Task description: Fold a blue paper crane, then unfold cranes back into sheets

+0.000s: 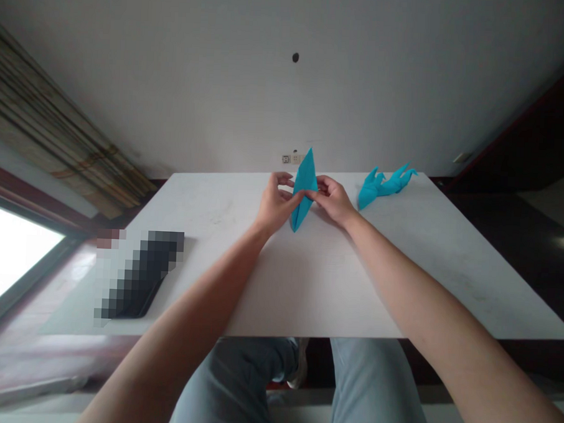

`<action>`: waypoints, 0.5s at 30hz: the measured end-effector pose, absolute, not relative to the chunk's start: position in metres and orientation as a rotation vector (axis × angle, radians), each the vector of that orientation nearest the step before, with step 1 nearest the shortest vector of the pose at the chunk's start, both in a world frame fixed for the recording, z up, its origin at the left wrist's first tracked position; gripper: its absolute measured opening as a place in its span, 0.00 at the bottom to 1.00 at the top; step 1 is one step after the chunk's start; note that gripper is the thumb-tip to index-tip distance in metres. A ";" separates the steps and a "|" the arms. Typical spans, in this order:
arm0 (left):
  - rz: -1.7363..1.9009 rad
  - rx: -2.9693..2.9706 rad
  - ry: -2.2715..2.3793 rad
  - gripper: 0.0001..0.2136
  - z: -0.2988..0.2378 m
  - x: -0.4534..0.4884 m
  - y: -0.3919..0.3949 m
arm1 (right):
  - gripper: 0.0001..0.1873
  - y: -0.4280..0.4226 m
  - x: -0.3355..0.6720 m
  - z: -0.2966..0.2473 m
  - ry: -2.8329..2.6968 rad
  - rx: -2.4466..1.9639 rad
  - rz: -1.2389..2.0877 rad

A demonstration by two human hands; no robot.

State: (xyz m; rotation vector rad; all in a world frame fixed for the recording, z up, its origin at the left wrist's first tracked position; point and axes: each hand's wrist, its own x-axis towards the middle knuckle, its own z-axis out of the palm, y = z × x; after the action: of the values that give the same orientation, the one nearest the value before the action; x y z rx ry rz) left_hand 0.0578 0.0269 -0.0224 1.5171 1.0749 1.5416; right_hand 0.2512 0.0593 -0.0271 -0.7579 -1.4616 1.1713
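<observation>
A folded blue paper piece (304, 187), long and pointed at both ends, is held upright above the white table (316, 281). My left hand (275, 205) pinches its left edge at the middle. My right hand (332, 200) pinches its right edge, fingers closed on the paper. Both hands meet at the paper's waist, a little above the tabletop at the far middle.
A finished blue folded paper figure (383, 185) lies on the table at the far right. A dark flat object (141, 274), blurred out, rests at the table's left side. A wall socket (291, 158) sits behind the table. A window (9, 256) is at left.
</observation>
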 end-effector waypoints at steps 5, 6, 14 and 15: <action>1.513 1.698 1.125 0.28 -0.019 0.055 0.021 | 0.35 0.060 0.254 -0.025 -1.462 -0.831 1.145; 1.507 1.730 1.148 0.27 -0.018 0.055 0.019 | 0.35 0.061 0.254 -0.025 -1.463 -0.837 1.142; 1.558 1.642 1.188 0.07 -0.018 0.055 0.023 | 0.33 0.059 0.252 -0.025 -1.506 -0.813 1.144; 1.550 1.613 1.178 0.07 -0.019 0.055 0.025 | 0.32 0.059 0.253 -0.025 -1.505 -0.810 1.147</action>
State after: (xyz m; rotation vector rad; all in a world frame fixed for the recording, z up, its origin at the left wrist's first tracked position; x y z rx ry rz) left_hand 0.0547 0.0246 -0.0188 1.6131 1.1783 1.5503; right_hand 0.2527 0.0590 -0.0250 -0.8105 -1.5048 1.1471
